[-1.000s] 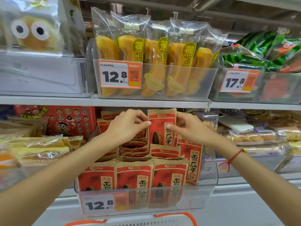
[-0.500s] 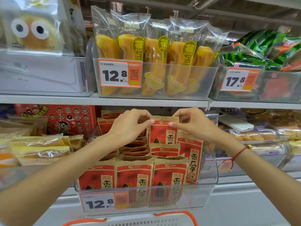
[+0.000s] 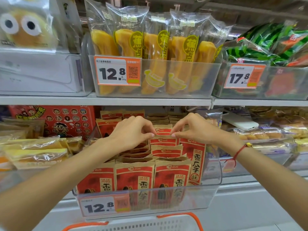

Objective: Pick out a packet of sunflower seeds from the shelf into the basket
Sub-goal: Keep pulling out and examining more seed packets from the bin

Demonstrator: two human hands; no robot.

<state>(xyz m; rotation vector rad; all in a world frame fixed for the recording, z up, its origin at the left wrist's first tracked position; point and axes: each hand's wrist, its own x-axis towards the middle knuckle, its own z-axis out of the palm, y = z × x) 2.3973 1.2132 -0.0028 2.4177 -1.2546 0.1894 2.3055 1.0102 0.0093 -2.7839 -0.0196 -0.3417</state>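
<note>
The sunflower seed packet (image 3: pixel 163 130) sits mid-bin, only its top strip visible behind other packets. The left hand (image 3: pixel 131 132) and right hand (image 3: pixel 195 129) each pinch a top corner. Three packets line the clear bin's (image 3: pixel 215 189) front wall. The basket (image 3: pixel 133 225) is cut off below.

White metal shelf boards (image 3: pixel 106 100) carry clear plastic bins (image 3: pixel 208 80); above them, dim grey metal shelf underside (image 3: pixel 250 7).

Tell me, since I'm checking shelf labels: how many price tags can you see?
3: a 12.8 tag on the banana-cake bin, a 17.8 tag on the upper-right bin, and a 12.8 tag on the sunflower-seed bin. Others may be hidden.
</note>
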